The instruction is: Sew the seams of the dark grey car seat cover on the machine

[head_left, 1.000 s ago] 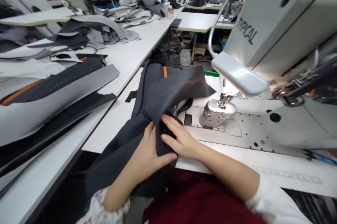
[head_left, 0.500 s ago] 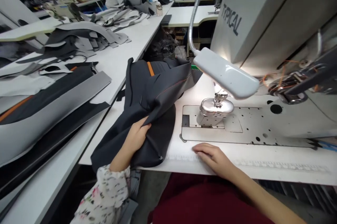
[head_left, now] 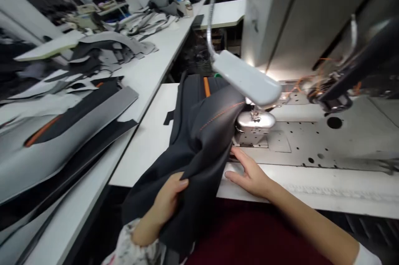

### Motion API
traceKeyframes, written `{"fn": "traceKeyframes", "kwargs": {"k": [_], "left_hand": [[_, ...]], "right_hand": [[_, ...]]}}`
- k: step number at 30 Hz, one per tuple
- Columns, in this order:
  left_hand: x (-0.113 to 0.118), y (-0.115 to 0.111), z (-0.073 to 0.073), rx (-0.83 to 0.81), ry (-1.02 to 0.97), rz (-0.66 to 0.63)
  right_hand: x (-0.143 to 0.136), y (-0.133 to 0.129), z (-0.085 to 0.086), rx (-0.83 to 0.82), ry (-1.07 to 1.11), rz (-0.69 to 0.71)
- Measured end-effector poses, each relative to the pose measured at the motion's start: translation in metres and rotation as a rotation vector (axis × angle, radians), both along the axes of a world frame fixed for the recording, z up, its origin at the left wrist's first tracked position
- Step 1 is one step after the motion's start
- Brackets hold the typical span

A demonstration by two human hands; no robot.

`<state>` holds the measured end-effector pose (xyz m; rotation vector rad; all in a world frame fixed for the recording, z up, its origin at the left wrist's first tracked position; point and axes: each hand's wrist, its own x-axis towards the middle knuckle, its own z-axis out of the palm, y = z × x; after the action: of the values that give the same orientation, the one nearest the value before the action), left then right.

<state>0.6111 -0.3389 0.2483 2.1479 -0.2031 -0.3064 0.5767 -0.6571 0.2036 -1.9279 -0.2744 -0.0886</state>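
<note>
Clearly your left hand (head_left: 166, 202) pinches the dark fabric (head_left: 199, 140), soft and floppy; grip its stitched edge while your right hand (head_left: 249, 175) lies open, flat and empty on the surface (head_left: 146, 144).

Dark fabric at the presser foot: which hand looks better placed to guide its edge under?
Probably the right hand: it lies flat on the machine bed beside the dark fabric, just before the presser foot. The left hand grips the bulk nearer the table edge.

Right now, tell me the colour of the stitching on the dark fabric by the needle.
Orange stitching on dark grey fabric, seen in the head view.
</note>
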Motion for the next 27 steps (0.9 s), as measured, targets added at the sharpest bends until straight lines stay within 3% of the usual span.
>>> {"fn": "traceKeyframes", "kwargs": {"k": [3, 6, 11, 15, 19, 22, 24, 27], "left_hand": [[-0.01, -0.034, 0.01, -0.174, 0.013, -0.166], [-0.017, -0.046, 0.026, -0.165, -0.04, -0.342], [-0.03, -0.055, 0.032, -0.013, -0.164, -0.338], [-0.034, -0.066, 0.035, -0.005, -0.144, -0.302], [-0.019, -0.055, 0.051, -0.105, -0.034, -0.21], [0.001, -0.033, 0.062, -0.249, 0.071, -0.269], [0.015, -0.019, 0.064, -0.288, 0.131, -0.313], [0.032, -0.009, 0.059, -0.235, 0.119, -0.246]], "right_hand": [[0.02, 0.02, -0.011, 0.033, 0.0, 0.01], [0.024, 0.024, -0.014, 0.04, -0.006, 0.004], [0.004, 0.031, 0.01, 0.027, -0.02, 0.184], [-0.009, 0.057, 0.031, 0.006, -0.048, 0.207], [-0.005, 0.089, 0.046, -0.058, -0.116, 0.244], [0.003, 0.106, 0.053, -0.092, -0.147, 0.312], [0.007, 0.112, 0.052, -0.1, -0.134, 0.345], [0.01, 0.115, 0.046, -0.094, -0.142, 0.369]]}}
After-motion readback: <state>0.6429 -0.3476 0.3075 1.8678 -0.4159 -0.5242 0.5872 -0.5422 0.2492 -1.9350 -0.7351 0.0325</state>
